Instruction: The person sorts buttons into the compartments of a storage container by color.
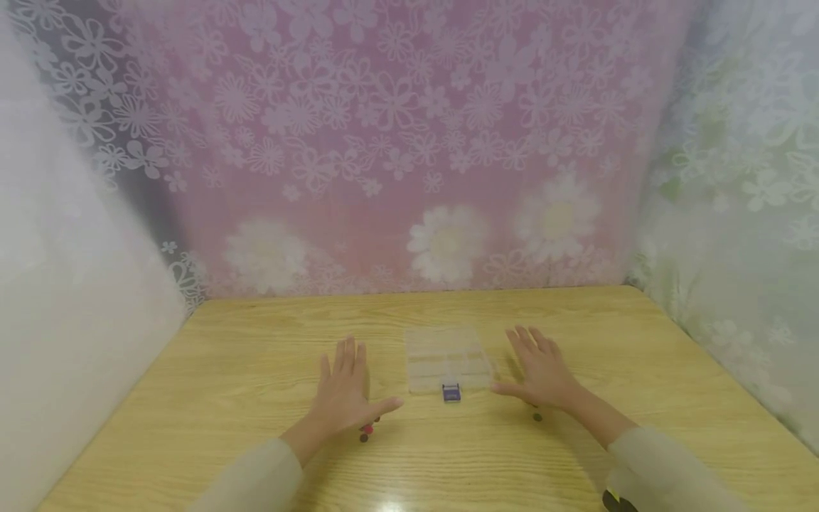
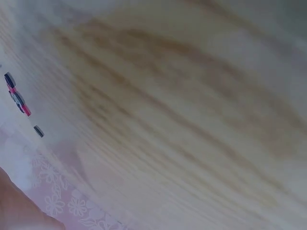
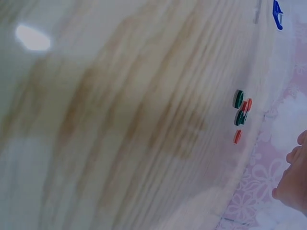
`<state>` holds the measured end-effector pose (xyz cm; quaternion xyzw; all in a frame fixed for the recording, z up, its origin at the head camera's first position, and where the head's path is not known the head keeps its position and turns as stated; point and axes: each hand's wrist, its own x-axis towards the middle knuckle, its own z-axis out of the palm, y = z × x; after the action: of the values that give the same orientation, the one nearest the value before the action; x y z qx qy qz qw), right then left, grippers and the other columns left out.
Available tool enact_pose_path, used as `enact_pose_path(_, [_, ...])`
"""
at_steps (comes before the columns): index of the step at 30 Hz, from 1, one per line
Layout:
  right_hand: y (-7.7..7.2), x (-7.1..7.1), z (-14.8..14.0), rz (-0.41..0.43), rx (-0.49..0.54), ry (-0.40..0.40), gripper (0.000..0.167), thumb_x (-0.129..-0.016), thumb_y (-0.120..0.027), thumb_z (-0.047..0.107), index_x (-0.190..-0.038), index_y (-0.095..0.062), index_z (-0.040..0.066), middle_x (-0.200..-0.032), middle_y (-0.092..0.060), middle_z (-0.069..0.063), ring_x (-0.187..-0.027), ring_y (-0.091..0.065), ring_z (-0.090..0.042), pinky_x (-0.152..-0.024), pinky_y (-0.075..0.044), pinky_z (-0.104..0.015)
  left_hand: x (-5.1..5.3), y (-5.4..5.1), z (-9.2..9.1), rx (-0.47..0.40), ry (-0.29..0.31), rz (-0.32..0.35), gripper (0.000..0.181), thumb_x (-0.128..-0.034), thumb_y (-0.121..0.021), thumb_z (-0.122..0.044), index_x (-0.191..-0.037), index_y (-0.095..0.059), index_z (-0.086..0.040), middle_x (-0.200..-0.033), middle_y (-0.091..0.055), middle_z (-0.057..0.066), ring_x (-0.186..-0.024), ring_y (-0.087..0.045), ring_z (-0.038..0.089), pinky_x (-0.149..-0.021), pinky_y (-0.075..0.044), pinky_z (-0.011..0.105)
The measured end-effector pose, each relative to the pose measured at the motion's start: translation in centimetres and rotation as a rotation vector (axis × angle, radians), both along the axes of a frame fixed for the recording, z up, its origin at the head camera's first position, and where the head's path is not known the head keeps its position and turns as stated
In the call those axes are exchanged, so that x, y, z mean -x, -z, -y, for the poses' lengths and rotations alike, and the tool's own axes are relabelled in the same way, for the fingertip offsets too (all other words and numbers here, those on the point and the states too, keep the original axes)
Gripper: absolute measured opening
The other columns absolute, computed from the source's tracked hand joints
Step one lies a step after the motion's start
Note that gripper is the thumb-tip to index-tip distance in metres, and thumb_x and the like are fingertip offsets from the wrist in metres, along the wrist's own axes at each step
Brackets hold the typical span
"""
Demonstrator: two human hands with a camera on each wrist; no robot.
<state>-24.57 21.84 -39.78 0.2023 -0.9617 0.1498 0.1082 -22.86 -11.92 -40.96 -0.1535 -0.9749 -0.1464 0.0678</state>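
Observation:
My left hand (image 1: 343,400) is held with fingers spread, left of a clear plastic compartment box (image 1: 425,387) with a blue latch (image 1: 451,393). Close to that hand, a few small black and red discs (image 1: 364,438) show on the table, partly hidden by it. To the right of the box, my right hand (image 1: 547,380) also has its fingers straight, the thumb near the box's corner. Small green discs (image 3: 238,99) and red discs (image 3: 237,136) lie together in the right wrist view. Neither hand holds anything. Only a bit of the left hand (image 2: 21,208) shows in the left wrist view.
The wood-grain table (image 1: 499,469) ends at a pink flowered cloth (image 1: 409,178) behind, with pale cloth (image 1: 755,249) on the right and a white surface (image 1: 77,284) on the left. A black and yellow object (image 1: 617,500) shows by the right sleeve.

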Motion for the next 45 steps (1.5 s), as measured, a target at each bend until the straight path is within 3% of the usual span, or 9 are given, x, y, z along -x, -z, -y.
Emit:
enact_pose_path(8, [0.3,0.9,0.7,0.066,0.082,-0.022,0.099,-0.075,-0.066,0.054,-0.141,-0.025,-0.008,-0.145,-0.025,-0.033,-0.135,-0.016,-0.051,-0.104,-0.014,-0.068,1.0,-0.2,-1.1,-0.079,0.024,0.058,0.109,-0.0778,-0.052,-0.069,-0.146,-0.01,0.004,-0.155,-0.004,0.021,-0.142,-0.002,0.041,-0.114,-0.006,0.059])
enact_pose_path(12, [0.5,1.1,1.0,0.096,0.119,-0.019,0.099,-0.075,-0.066,0.052,-0.141,-0.025,-0.009,-0.146,-0.023,-0.033,-0.135,-0.015,-0.051,-0.105,-0.013,-0.067,1.6,-0.1,-1.7,-0.096,0.082,0.065,0.105,-0.0805,-0.055,-0.063,-0.144,-0.011,0.009,-0.153,-0.005,0.027,-0.142,-0.005,0.043,-0.114,-0.01,0.056])
enact_pose_path(17, [0.7,1.3,1.3,0.108,0.107,-0.028,0.097,-0.077,-0.064,0.052,-0.14,-0.025,-0.011,-0.146,-0.023,-0.034,-0.134,-0.016,-0.052,-0.106,-0.013,-0.067,2.4,0.0,-2.6,-0.115,0.139,0.118,0.107,-0.0811,-0.054,-0.063,-0.145,-0.007,0.008,-0.153,0.0,0.027,-0.143,-0.001,0.04,-0.116,-0.011,0.05])
enact_pose_path(26, [0.7,2.3,2.0,0.129,0.028,-0.047,0.097,-0.082,-0.057,0.058,-0.141,-0.023,-0.01,-0.147,-0.02,-0.033,-0.135,-0.016,-0.052,-0.105,-0.014,-0.068,3.3,-0.4,-3.9,-0.076,0.16,0.164,0.107,-0.082,-0.054,-0.062,-0.145,-0.004,0.008,-0.153,0.001,0.027,-0.143,-0.001,0.039,-0.117,-0.008,0.047])
enact_pose_path(34, [1.2,2.8,2.6,0.115,0.117,-0.114,0.1,-0.081,-0.051,0.067,-0.14,-0.026,-0.01,-0.144,-0.021,-0.038,-0.132,-0.014,-0.057,-0.102,-0.01,-0.072,3.8,-0.1,-4.4,-0.045,0.177,0.191,0.105,-0.0835,-0.049,-0.065,-0.145,-0.004,0.008,-0.153,0.002,0.026,-0.143,-0.001,0.039,-0.118,-0.007,0.045])
enact_pose_path(45, [0.8,3.1,3.4,0.227,0.035,-0.04,0.091,-0.086,-0.053,0.054,-0.142,-0.02,-0.01,-0.148,-0.016,-0.033,-0.135,-0.015,-0.052,-0.107,-0.011,-0.067,4.0,0.8,-4.3,-0.07,0.149,0.199,0.104,-0.0842,-0.047,-0.065,-0.145,-0.006,0.007,-0.153,-0.001,0.026,-0.143,-0.003,0.038,-0.118,-0.01,0.044])
